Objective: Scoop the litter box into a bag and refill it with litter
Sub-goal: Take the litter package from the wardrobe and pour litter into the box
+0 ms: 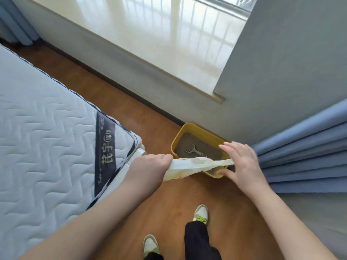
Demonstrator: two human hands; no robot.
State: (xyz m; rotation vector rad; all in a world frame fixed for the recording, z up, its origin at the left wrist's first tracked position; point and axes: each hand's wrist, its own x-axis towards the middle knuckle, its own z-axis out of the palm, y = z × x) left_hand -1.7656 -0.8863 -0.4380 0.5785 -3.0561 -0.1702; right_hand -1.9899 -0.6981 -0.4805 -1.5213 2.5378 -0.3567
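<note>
A yellow litter box (185, 129) stands on the wooden floor against the wall, filled with brown litter (187, 145). A grey scoop (193, 150) lies on the litter. I hold a cream and yellow bag (189, 166) stretched above the box's near edge. My left hand (150, 169) grips its left end in a fist. My right hand (241, 162) is at the bag's right end, fingers spread, the bag's edge running under the palm; the grip itself is hidden.
A quilted mattress (47, 137) fills the left side, its corner close to the box. Blue curtain folds (304, 156) hang at the right beside the box. A window ledge (169, 44) runs above the wall. My two shoes (201, 214) stand on the floor below.
</note>
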